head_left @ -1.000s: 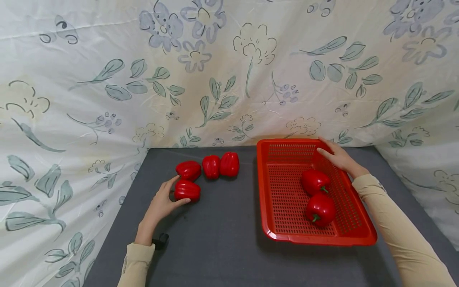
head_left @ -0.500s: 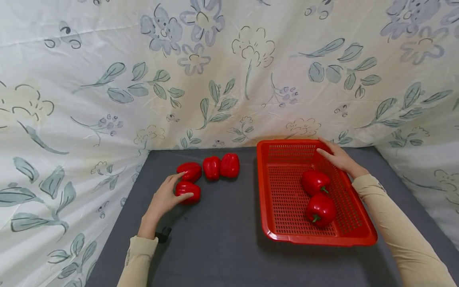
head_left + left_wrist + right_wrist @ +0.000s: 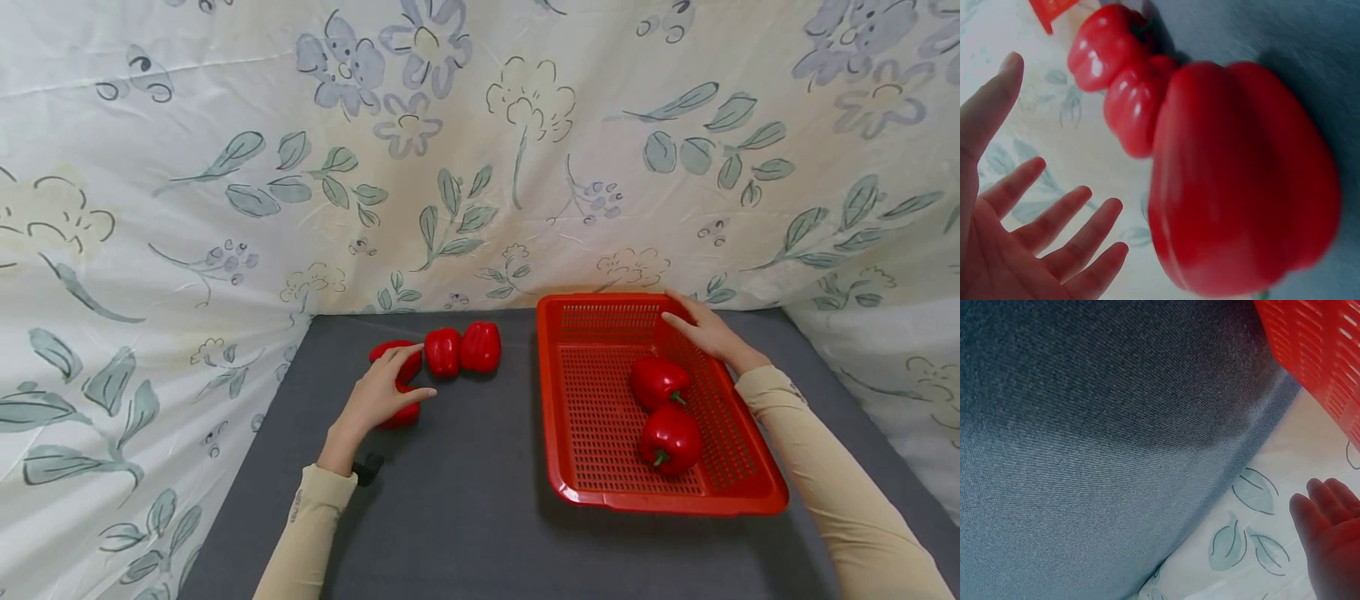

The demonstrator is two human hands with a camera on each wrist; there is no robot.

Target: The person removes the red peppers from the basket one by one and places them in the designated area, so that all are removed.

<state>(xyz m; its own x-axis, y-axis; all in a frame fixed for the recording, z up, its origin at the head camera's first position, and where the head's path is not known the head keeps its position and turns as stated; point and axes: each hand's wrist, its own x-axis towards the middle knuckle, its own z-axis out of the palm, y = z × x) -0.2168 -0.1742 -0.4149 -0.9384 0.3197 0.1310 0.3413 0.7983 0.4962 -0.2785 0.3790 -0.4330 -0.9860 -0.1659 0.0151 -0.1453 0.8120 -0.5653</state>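
Observation:
My left hand (image 3: 375,393) hovers over two red bell peppers, the nearer one (image 3: 401,416) and the farther one (image 3: 384,348), hiding part of both. Its fingers are spread and nothing is gripped. In the left wrist view a large red bell pepper (image 3: 1241,181) lies beside the spread fingers, apart from them. Two more bell peppers stand side by side, one (image 3: 442,352) left of the other (image 3: 481,347). My right hand (image 3: 712,335) rests at the far right corner of a red plastic basket (image 3: 551,417), thumb over the rim; its fingers look straight in the right wrist view.
Inside the basket lie two red bell peppers, one (image 3: 658,380) behind the other (image 3: 672,439), green stems showing. A dark grey cloth (image 3: 480,517) covers the table. Behind it hangs a white floral curtain (image 3: 480,167), which also runs along both sides.
My left hand has moved right and forward from beside the nearer left pepper to above it, now covering more of it. The right hand, basket and peppers look the same.

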